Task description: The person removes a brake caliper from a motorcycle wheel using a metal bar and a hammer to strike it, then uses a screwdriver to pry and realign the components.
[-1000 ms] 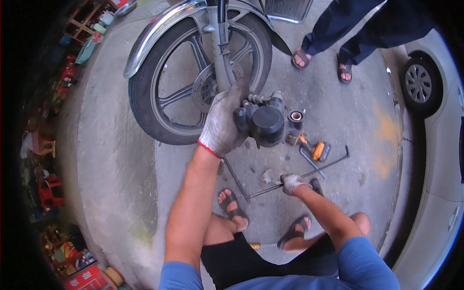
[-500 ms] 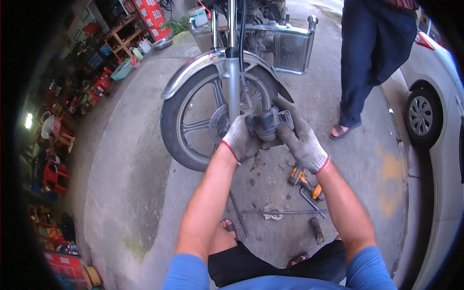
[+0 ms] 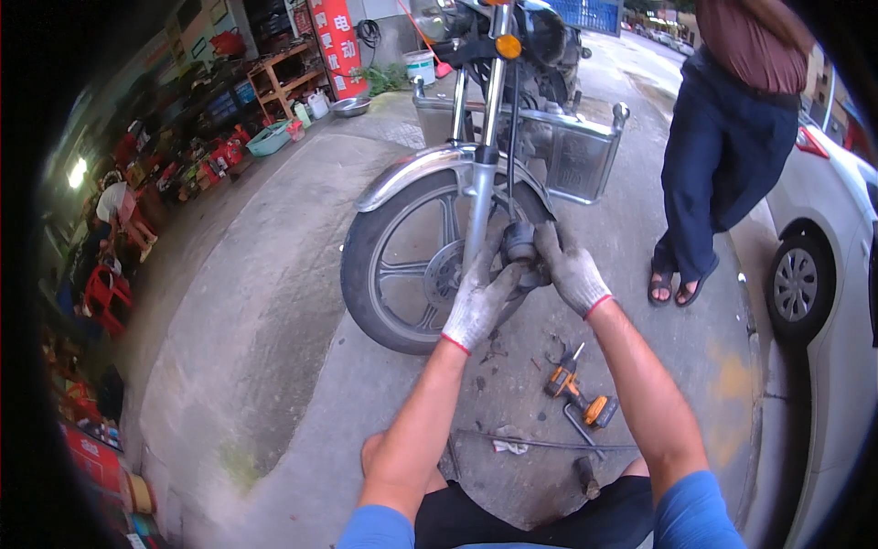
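Standing on the far side, the front wheel [image 3: 402, 269] could take a knock, should the gloved left hand [image 3: 479, 298] or right hand [image 3: 576, 273] slip on the dark rounded part [image 3: 519, 242], which both grip between them at the wheel's right side. Its visible body seems to run near to far; the hands cover the rest, so I cannot tell which end leads or its full long axis.

A tall red sign [image 3: 338, 55] is standing at the back left, showing large white characters down its front. At the lower left, a red panel [image 3: 91, 457] is carrying smaller white markings, too blurred to read. On the motorcycle [image 3: 480, 201], a metal side box [image 3: 578, 165] is bearing raised marks, also looking too faint to read.
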### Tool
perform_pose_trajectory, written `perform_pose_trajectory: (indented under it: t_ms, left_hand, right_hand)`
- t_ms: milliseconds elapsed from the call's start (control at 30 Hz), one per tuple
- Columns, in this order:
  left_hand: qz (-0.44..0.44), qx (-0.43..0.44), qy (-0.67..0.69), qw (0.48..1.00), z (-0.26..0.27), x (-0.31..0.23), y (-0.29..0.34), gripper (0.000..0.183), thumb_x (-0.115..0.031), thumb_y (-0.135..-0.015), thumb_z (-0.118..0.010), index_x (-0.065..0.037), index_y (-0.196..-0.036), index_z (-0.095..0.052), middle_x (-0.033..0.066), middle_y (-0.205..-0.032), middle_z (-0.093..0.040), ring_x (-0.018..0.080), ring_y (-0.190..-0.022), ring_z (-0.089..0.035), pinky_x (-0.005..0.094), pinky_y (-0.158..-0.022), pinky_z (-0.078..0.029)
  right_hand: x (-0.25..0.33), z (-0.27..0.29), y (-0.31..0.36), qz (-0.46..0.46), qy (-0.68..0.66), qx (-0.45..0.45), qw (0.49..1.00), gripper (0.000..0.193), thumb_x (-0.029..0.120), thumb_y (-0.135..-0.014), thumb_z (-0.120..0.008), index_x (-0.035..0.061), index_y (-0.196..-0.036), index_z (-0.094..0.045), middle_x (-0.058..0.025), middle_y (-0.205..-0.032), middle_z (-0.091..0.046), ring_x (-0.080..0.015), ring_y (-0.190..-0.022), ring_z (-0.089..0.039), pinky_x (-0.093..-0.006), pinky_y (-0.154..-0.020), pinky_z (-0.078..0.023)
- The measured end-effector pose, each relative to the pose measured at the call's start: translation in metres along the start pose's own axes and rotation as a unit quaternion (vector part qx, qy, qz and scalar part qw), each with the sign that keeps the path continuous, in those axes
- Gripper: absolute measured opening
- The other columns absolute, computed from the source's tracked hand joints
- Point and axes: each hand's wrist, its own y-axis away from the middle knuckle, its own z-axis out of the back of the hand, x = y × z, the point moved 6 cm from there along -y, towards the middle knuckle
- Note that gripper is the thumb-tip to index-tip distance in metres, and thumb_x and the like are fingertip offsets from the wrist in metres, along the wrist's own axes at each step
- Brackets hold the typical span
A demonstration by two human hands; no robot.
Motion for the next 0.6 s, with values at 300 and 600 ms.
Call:
perform_pose_trajectory:
  t_ms: [300,600]
  left_hand:
    - [-0.022,-0.054,0.115,0.992,0.03,0.005,-0.003,0.048,-0.025,-0.1,-0.052,-0.004,-0.142,-0.044,0.0024,-0.114,-0.06,0.0094,-0.1,-0.055,0.0251,-0.087,-0.046]
    - [0.007,-0.026,0.151,0.988,0.034,-0.023,0.009,0.03,-0.018,-0.096,-0.046,-0.002,-0.118,-0.058,0.0002,-0.101,-0.059,0.0085,-0.093,-0.054,0.025,-0.083,-0.045]
  right_hand:
    - [0.041,-0.024,0.013,0.058,-0.115,0.161,0.978,0.056,0.012,-0.09,-0.058,-0.0021,-0.142,-0.041,-0.015,-0.121,-0.062,-0.0152,-0.108,-0.058,-0.028,-0.095,-0.046]
    - [0.055,-0.035,0.012,0.129,0.026,0.094,0.987,0.056,0.013,-0.084,-0.066,-0.0028,-0.135,-0.048,-0.0228,-0.115,-0.064,-0.0257,-0.106,-0.064,-0.034,-0.092,-0.05]
